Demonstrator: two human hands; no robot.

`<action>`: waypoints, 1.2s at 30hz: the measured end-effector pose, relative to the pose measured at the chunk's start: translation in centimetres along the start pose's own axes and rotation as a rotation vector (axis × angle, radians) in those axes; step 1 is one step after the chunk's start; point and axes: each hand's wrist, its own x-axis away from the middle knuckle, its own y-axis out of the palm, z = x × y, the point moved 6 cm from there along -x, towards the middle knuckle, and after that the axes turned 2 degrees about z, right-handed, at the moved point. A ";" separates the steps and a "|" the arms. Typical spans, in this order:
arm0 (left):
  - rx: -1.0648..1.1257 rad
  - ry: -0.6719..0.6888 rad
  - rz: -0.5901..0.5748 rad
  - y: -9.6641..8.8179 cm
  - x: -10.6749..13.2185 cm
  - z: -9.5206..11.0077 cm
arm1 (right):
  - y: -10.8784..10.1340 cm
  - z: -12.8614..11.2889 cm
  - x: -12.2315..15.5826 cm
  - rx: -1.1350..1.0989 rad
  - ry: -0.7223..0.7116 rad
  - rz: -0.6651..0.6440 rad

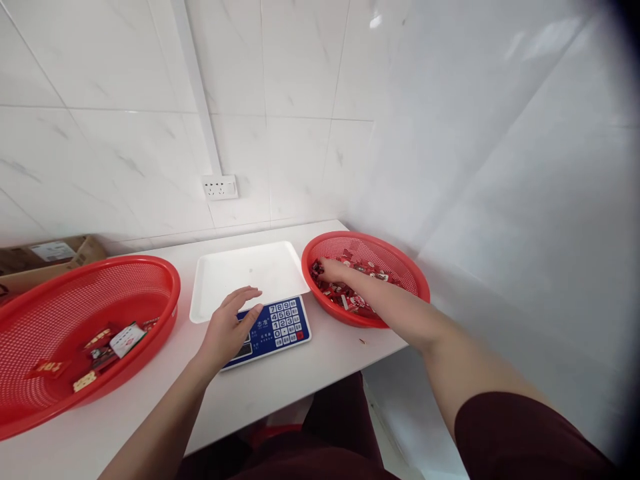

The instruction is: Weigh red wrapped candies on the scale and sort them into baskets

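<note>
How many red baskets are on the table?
2. The left basket sits left of the scale; the right basket sits on its other side, with the right hand inside.

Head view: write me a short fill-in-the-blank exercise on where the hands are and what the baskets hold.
1. The right hand is inside the small red basket, which stands to the ____ of the weighing scale.
2. The left hand lies on the scale's ____ keypad panel.
3. The large red basket holds ____ packets than the small one.

Missing words: right; blue; fewer.
</note>
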 end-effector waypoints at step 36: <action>0.061 -0.070 -0.111 -0.3 0.2 -0.4 | -4.8 1.0 0.9 -0.793 0.272 0.079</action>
